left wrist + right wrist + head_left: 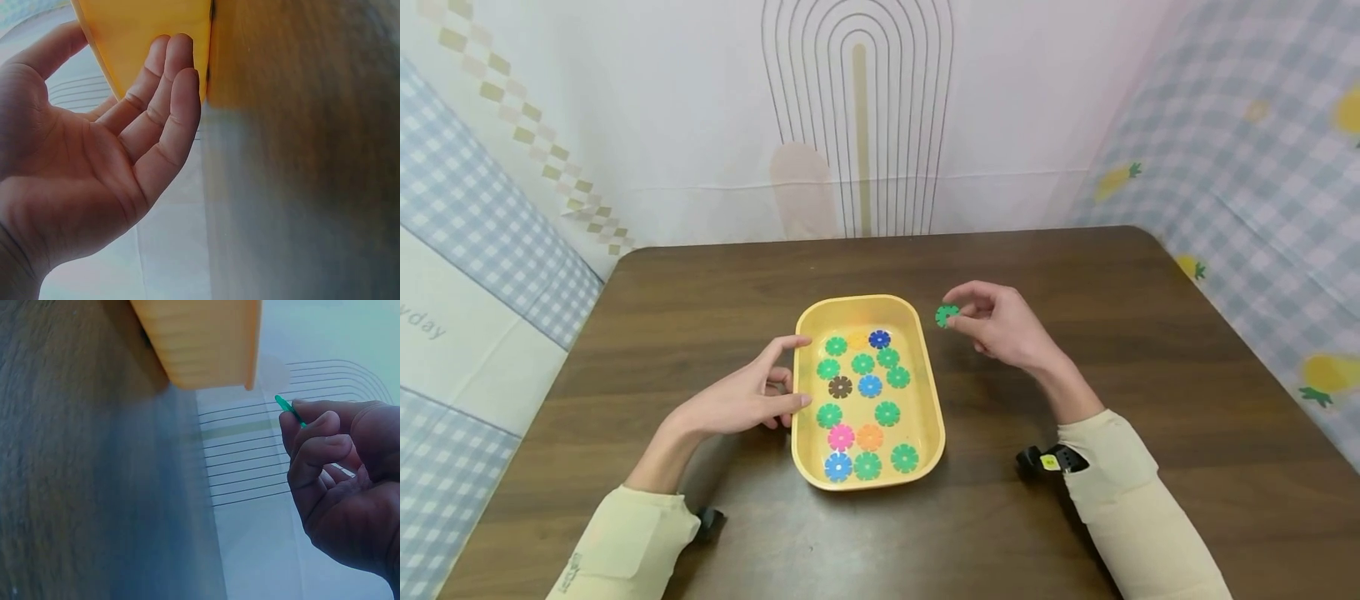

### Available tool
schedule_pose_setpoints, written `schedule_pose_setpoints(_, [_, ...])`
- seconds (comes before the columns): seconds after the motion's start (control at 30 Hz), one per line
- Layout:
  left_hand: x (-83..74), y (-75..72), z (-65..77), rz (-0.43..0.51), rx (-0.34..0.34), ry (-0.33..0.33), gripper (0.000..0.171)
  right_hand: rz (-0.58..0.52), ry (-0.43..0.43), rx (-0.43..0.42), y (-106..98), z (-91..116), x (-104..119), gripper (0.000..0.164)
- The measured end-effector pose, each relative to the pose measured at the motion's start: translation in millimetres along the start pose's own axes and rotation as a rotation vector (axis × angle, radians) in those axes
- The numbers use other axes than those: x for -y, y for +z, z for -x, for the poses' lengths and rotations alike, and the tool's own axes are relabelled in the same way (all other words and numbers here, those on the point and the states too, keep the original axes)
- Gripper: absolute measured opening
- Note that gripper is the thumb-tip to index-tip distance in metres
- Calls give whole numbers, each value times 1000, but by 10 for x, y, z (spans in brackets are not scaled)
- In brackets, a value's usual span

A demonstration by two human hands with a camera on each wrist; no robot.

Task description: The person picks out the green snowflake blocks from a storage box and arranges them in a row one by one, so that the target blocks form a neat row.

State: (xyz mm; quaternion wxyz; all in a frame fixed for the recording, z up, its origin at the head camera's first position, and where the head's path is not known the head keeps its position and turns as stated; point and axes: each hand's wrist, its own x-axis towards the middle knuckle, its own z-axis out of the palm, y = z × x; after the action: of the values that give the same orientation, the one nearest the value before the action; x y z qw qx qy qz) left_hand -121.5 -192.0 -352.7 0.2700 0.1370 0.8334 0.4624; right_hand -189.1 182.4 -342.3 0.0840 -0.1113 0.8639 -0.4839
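A yellow plastic tray (pixel 857 415) stands on the table with several flat snowflake discs inside: mostly green, plus blue, pink, orange, yellow and brown ones. My left hand (pixel 737 400) holds the tray's left side, index finger and thumb over the rim. In the left wrist view, the other fingers (pixel 172 119) lie bent against the tray's outer wall (pixel 137 37). Just right of the tray's far corner, my right hand (pixel 1011 329) pinches a green snowflake disc (pixel 946 314) between thumb and fingers, raised above the table. The right wrist view shows this disc nearly edge-on.
The dark wooden table (pixel 700 292) has rounded far corners. Behind it hangs a pale patterned cloth (pixel 700 108), with checked cloths at both sides. A black strap device (pixel 1052 460) sits at the right wrist, and another dark one (pixel 709 523) at the left.
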Motion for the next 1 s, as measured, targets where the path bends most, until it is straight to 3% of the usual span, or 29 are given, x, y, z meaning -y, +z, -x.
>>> schedule_pose_setpoints(0.43, [-2, -69, 38, 28, 28, 37, 90, 12, 20, 9, -47, -56, -79, 29])
schedule_pose_setpoints(1.0, [95, -68, 119, 48, 77, -23, 93, 42, 37, 52, 28, -107, -220, 30])
